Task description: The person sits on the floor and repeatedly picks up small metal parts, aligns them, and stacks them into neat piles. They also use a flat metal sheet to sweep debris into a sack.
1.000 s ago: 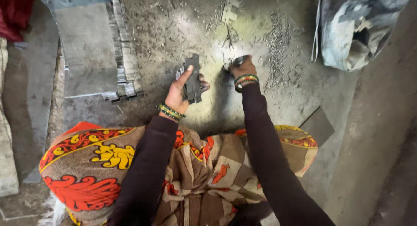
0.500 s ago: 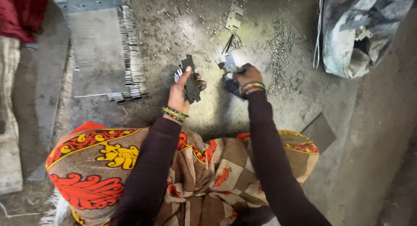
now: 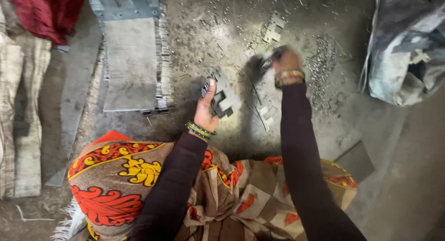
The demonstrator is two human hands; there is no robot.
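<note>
in the head view, the person sits low on a dusty concrete floor point(image 3: 208, 32), with a patterned red and brown cloth point(image 3: 139, 176) over the knees. the left hand point(image 3: 206, 112) is closed around a small bundle of flat notched metal plates point(image 3: 222, 98), thumb along the side, and holds it upright just above the floor. the right hand point(image 3: 283, 61) is further forward and blurred; it seems closed on a dark piece, but the view does not show clearly what it is. beside it, loose plates point(image 3: 272, 31) lie on the floor, and a scatter of small metal scraps point(image 3: 322, 65) is near. to the left is a tall stack of metal sheets point(image 3: 132, 60), and a red cloth point(image 3: 44, 11) behind it. a grey sack point(image 3: 408, 51) stands at the right edge. both dark sleeves cover part of the cloth.
</note>
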